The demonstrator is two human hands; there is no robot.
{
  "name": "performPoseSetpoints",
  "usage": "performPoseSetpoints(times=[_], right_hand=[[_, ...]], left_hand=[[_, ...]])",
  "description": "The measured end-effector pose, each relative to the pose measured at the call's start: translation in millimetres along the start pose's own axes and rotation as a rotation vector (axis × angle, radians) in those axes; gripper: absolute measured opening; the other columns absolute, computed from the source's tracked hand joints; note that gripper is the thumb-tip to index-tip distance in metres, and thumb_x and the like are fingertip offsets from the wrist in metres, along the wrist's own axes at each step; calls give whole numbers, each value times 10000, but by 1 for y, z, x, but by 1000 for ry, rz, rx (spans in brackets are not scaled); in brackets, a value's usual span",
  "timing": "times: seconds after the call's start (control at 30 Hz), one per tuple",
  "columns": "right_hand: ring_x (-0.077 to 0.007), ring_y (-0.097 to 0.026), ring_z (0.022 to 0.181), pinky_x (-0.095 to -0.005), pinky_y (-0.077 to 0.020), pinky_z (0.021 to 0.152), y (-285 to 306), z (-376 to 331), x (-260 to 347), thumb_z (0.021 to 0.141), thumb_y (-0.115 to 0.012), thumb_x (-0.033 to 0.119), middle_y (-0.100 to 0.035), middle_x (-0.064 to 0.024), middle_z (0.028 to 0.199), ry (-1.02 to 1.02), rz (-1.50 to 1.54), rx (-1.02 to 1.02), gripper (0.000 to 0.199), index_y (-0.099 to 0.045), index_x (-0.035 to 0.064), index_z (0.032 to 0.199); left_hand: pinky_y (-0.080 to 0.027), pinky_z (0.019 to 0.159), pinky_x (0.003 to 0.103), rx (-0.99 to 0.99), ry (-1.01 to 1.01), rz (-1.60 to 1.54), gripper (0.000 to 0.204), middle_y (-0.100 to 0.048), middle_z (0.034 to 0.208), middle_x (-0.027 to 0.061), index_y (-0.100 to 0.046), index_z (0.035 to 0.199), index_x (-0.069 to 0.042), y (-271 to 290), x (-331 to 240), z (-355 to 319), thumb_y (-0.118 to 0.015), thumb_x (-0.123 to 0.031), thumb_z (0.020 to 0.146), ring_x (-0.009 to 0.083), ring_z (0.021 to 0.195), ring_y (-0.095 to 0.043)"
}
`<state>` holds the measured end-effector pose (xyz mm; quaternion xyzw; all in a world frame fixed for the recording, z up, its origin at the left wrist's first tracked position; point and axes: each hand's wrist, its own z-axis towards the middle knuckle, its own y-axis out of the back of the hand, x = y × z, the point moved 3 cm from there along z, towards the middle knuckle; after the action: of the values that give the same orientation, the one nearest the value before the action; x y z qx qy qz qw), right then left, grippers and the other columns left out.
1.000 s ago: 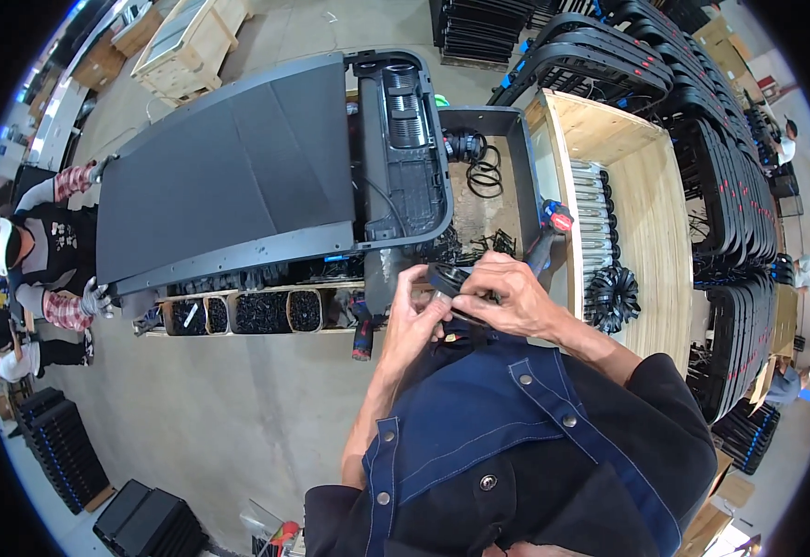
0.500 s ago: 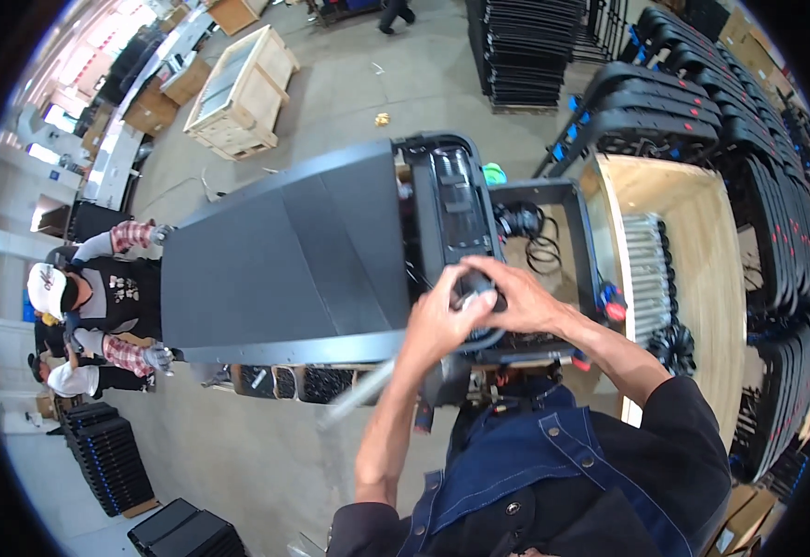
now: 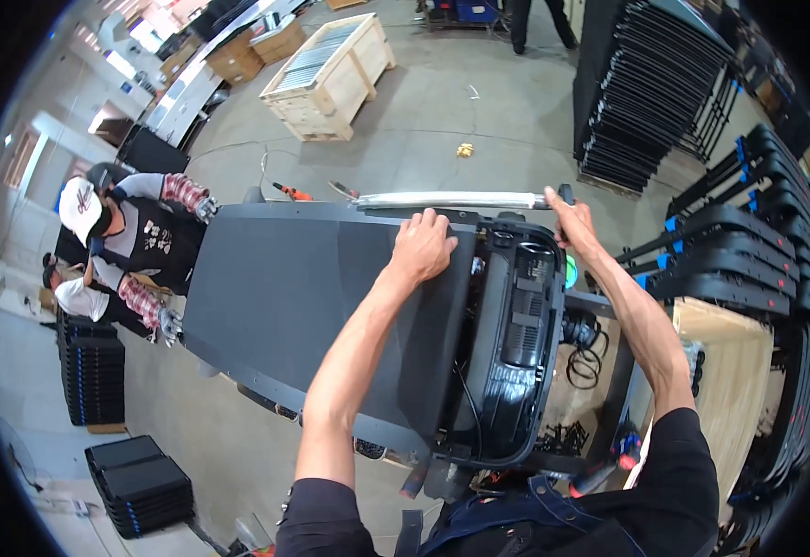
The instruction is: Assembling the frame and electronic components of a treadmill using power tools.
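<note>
A treadmill with a wide dark grey belt deck (image 3: 294, 297) and a black motor housing (image 3: 516, 325) lies in front of me. My left hand (image 3: 421, 246) rests flat on the far edge of the deck, fingers spread over it. My right hand (image 3: 570, 218) reaches past the housing and touches the right end of a long silver bar (image 3: 451, 200) lying along the far side of the deck; whether it is gripped I cannot tell. A black cable coil (image 3: 583, 357) sits to the right of the housing.
Two other people (image 3: 127, 232) work at the deck's left end. A wooden crate (image 3: 331, 70) stands on the concrete floor beyond. Stacks of black frames (image 3: 646, 102) fill the right side, a plywood box (image 3: 720, 371) lies at right, and black cases (image 3: 136, 483) sit at lower left.
Both hands were together at the motor housing; now they are stretched apart to the deck's far edge, the left on the deck, the right at the silver bar. My view has tilted forward.
</note>
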<state>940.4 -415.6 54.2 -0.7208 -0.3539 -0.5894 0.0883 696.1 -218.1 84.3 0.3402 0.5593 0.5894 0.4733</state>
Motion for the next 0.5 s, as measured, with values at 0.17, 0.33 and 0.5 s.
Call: performPoseSetpoints(times=[0.17, 0.33, 0.5], right_hand=[[-127, -524, 455, -288, -437, 376, -33, 41, 19, 864, -663, 691, -511, -36, 563, 2, -61, 153, 695, -639, 0, 789], [-132, -483, 421, -321, -373, 368, -107, 55, 73, 854, -678, 685, -480, -33, 543, 168, -309, 541, 685, -624, 3, 802], [-144, -554, 508, -331, -406, 403, -182, 47, 114, 780, -630, 825, -538, -47, 590, 375, -582, 869, 828, -649, -3, 777]], left_hand=[[-449, 898, 472, 51, -52, -57, 205, -615, 975, 135, -678, 864, -63, 13, 23, 11, -763, -245, 822, 335, 1033, -590], [-431, 876, 446, -203, 14, -6, 208, -604, 1000, 106, -697, 978, -90, 48, 4, -6, -781, -179, 809, 304, 968, -573], [-421, 938, 429, -368, 336, -203, 310, -646, 1039, 93, -684, 1107, -91, 103, -32, -112, -782, -185, 828, 301, 1051, -595]])
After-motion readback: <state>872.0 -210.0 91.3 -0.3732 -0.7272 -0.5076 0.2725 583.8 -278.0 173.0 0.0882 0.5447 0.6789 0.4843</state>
